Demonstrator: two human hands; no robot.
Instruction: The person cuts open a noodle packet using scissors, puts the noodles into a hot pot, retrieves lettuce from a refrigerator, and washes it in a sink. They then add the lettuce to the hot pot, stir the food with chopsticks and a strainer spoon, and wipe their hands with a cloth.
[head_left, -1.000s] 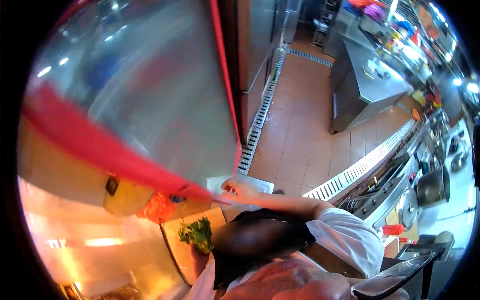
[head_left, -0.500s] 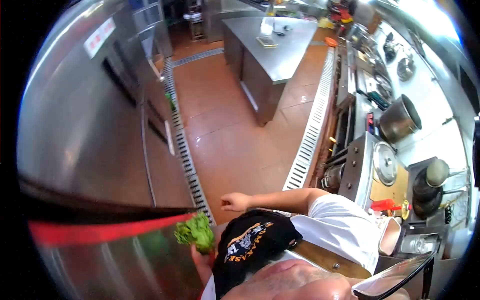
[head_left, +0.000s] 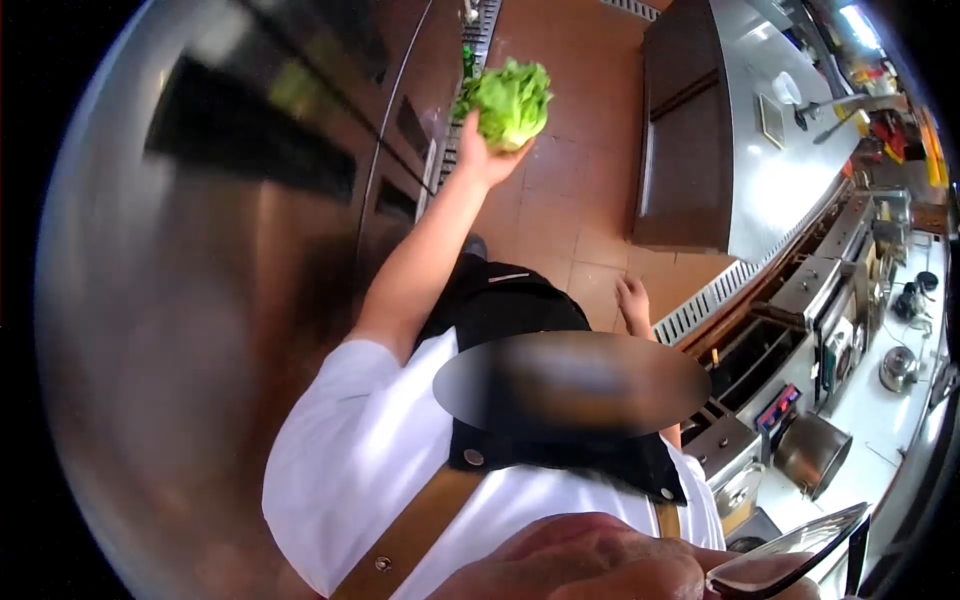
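A leafy green lettuce (head_left: 512, 105) sits in my left hand (head_left: 485, 160), its pale base towards the palm. My left arm is stretched forward, and the fingers gripping the lettuce are partly hidden beneath it. It is held above the tiled floor, close to the steel cabinet doors on the left. Lower and further right, my right hand (head_left: 632, 302) hangs beside my dark apron (head_left: 505, 295). Its fingers are loosely bent and apart, with nothing in them.
Tall steel cabinets (head_left: 300, 230) line the left, blurred by motion. A steel worktable (head_left: 745, 160) stands ahead right, bearing a small tray (head_left: 770, 120). Stoves and a large pot (head_left: 812, 455) run along the right. Drain grates (head_left: 710, 300) edge the brown floor (head_left: 560, 210).
The view has swung left and down. My left hand has carried the lettuce from low beside my body forward over the floor. My right hand has moved from in front of me to my right side.
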